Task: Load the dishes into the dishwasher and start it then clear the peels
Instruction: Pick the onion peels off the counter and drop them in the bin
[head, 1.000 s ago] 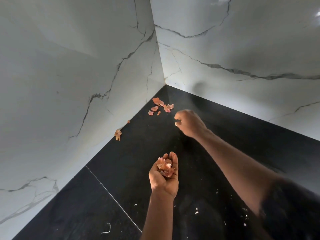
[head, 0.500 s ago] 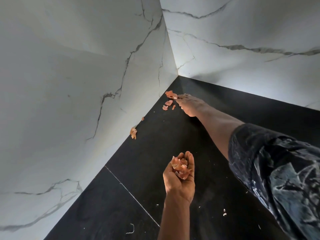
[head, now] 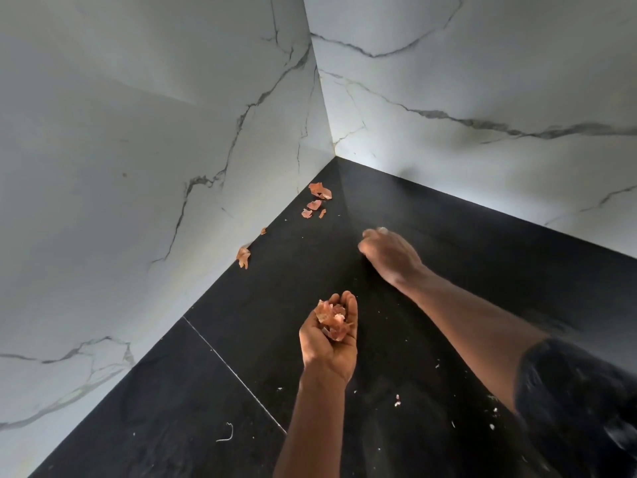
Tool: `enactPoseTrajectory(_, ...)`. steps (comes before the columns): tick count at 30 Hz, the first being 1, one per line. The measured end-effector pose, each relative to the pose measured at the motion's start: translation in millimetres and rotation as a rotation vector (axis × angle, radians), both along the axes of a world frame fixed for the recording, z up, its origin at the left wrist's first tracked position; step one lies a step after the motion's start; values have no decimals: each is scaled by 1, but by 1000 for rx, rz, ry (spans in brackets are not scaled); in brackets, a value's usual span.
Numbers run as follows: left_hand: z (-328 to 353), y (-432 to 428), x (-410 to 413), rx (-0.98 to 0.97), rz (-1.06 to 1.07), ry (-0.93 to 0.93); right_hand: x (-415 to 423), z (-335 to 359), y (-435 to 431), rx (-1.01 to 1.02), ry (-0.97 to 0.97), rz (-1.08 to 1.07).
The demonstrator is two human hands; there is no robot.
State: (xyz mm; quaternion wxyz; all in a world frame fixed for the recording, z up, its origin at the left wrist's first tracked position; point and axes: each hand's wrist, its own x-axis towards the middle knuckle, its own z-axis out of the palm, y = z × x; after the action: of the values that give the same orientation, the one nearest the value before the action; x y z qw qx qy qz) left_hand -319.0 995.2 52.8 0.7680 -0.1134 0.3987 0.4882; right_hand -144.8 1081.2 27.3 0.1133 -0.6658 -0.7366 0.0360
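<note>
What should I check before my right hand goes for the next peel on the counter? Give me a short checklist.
1. Grip of the left hand on the held peels: ok, fingers curl round the pile.
2. Whether the right hand is free: cannot tell, it is blurred with curled fingers.
3. Path to the corner peels: ok, nothing lies between them and the right hand.
4. The wall-side peel located: ok, it lies where the countertop meets the wall.
5. Countertop cleared: not ok, peels and white crumbs lie on it.
</note>
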Motion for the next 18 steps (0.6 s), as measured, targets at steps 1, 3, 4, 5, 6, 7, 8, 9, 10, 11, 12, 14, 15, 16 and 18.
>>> enactPoseTrajectory(1, 0, -2, 0, 8, -3, 8, -1, -2, -11, -15, 8, -16)
enactPoseTrajectory(3, 2, -9, 0, 10, -11, 13, -1, -6, -34, -41, 98, -102)
enactPoseTrajectory(4, 4, -13, 1, 9, -14, 11, 2, -6, -45, -51, 183, -168)
enactPoseTrajectory(5, 5, -18, 2, 9, -16, 10, 5, -2, -57, -49, 266, -237)
enactPoseTrajectory(6, 6, -21, 4, 12, -16, 10, 7, 5, -68, -23, 344, -291)
enactPoseTrajectory(7, 7, -26, 5, 10, -18, 6, 6, 16, -83, 5, 409, -327)
enactPoseTrajectory(8, 8, -29, 6, 13, -20, -2, 4, 29, -98, 32, 469, -345)
enactPoseTrajectory(9, 9, -34, 7, 15, -25, -12, -2, 43, -115, 63, 519, -343)
enactPoseTrajectory(10, 11, -38, 9, 19, -33, -22, -9, 56, -131, 96, 551, -322)
enactPoseTrajectory(11, 11, -42, 11, 19, -43, -31, -18, 68, -147, 124, 556, -289)
enactPoseTrajectory(12, 11, -47, 14, 16, -62, -33, -29, 78, -163, 128, 547, -252)
enactPoseTrajectory(14, 8, -58, 18, 9, -118, -9, -53, 92, -188, 83, 551, -199)
enactPoseTrajectory(15, 5, -64, 19, 4, -151, 6, -64, 96, -197, 58, 546, -188)
enactPoseTrajectory(16, 4, -69, 20, 15, -194, 21, -72, 99, -205, 37, 531, -182)
enactPoseTrajectory(18, 2, -81, 18, 54, -304, 15, -88, 103, -221, 19, 494, -163)
